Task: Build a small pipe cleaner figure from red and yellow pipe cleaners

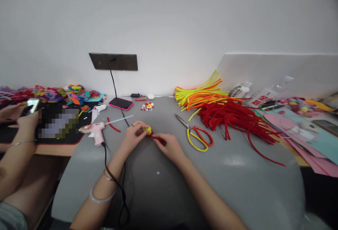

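Over the middle of the grey table, my left hand (135, 134) pinches a small yellow-and-red pipe cleaner piece (149, 130) between thumb and fingers. The fingers of my right hand (169, 146) are closed on the red end of that same piece. Much of it is covered by my fingertips. Left of my hands lies a pink hot glue gun (98, 133) with a glue stick in its back, its black cable running past my left forearm. To the right rest scissors (197, 136) with yellow and red handles, blades pointing up and left.
Yellow and orange pipe cleaners (198, 94) and a red bundle (232, 119) lie at the right back. A pink-edged phone (120, 104) and small red and white pieces (147, 107) are behind my hands. At far left, another person's hands hold a phone (30, 106).
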Tool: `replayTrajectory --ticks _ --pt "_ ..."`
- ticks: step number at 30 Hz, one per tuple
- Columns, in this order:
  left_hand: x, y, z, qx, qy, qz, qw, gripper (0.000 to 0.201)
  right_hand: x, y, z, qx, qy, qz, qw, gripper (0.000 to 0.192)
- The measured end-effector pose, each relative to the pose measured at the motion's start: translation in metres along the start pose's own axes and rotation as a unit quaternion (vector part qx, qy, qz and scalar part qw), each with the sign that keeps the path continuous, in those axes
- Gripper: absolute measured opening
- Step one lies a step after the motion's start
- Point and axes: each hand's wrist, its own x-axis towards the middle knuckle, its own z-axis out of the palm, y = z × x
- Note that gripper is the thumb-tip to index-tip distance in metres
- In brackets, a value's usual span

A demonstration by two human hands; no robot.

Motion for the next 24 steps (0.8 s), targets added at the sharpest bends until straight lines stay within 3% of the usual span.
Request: replayTrajectory --ticks 7,14,19,24 --pt "-0.0008 -0.002 0.0007 0.023 0.004 0.012 1.0 0.013 -0.0003 0.0016 -0.0015 0.015 0.038 -0.009 0.999 0.021" --pt "0.0 0.002 0.0003 0.011 0.019 -0.011 1.0 0.014 0.0013 0.0045 -0.0026 0.027 0.082 0.048 0.995 0.015" --pt "-0.0002 0.0013 -0.001 0.002 0.008 0.001 1.0 0.014 0.0025 0.0059 -0.0033 0.031 0.064 0.023 0.997 0.013" --pt "0.0 0.0008 -0.0015 -0.003 0.001 0.011 1.0 0.014 0.0035 0.0085 -0.0022 0.034 0.112 0.052 0.992 0.015"
